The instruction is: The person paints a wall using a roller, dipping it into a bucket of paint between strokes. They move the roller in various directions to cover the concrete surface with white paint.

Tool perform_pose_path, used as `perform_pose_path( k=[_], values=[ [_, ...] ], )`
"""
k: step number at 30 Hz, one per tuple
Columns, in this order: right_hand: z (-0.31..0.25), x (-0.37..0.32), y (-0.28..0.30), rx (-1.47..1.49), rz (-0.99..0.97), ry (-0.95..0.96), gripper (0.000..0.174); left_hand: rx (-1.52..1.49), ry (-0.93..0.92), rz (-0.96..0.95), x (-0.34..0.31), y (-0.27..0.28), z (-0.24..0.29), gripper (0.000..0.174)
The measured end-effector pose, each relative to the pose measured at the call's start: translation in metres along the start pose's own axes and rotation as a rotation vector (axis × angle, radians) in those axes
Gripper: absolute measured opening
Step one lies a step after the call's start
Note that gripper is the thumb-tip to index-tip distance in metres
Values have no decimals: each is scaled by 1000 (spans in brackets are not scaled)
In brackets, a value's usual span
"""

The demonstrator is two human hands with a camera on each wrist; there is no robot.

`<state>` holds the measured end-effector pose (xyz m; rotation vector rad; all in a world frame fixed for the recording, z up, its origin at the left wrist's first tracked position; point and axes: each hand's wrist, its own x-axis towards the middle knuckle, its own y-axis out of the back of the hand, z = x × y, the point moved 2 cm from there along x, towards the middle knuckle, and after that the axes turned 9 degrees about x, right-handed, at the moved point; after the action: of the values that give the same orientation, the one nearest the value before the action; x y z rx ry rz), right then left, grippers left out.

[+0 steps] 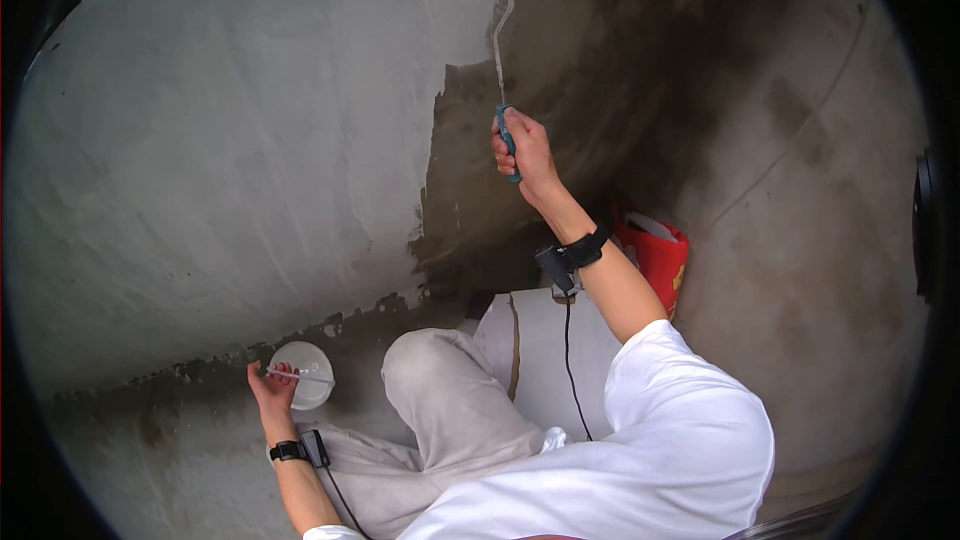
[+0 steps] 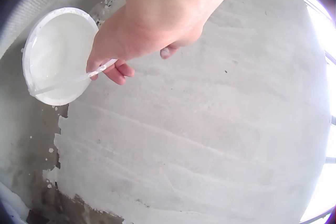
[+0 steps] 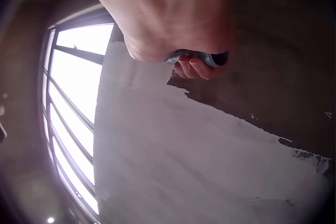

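Observation:
In the head view my right hand [image 1: 527, 152] grips the teal handle of a paint roller [image 1: 500, 70], its thumb lying along the handle. The bent metal rod reaches up to the wall [image 1: 250, 140], where the roller head blends with the pale coating. From the right wrist, curled fingers and the dark handle end [image 3: 218, 58] show. Low on the left, my left hand [image 1: 272, 390] holds a white bucket [image 1: 324, 402] by its thin handle. White liquid [image 2: 60, 50] lies inside the bucket in the left wrist view, and the handle [image 2: 68, 84] runs across its mouth into the fingers.
Pale coating covers the wall's left part, with a ragged edge against dark bare wall [image 1: 570, 70]. Below the right arm are a white box-like surface [image 1: 545, 340] and a red bag [image 1: 660, 265]. A barred window [image 3: 73, 92] shows bright in the right wrist view.

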<state>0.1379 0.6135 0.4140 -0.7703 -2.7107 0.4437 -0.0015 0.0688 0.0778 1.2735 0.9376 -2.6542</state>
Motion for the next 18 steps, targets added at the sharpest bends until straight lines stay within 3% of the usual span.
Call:
perform_pose_path(
  k=[12,18],
  values=[
    [77,-44,33,3,62,-147,32,0,15,36,0,1,4,46],
    [85,-46,37,13,82,-181,31,-8,20,37,1,3,5,46]
  ],
)
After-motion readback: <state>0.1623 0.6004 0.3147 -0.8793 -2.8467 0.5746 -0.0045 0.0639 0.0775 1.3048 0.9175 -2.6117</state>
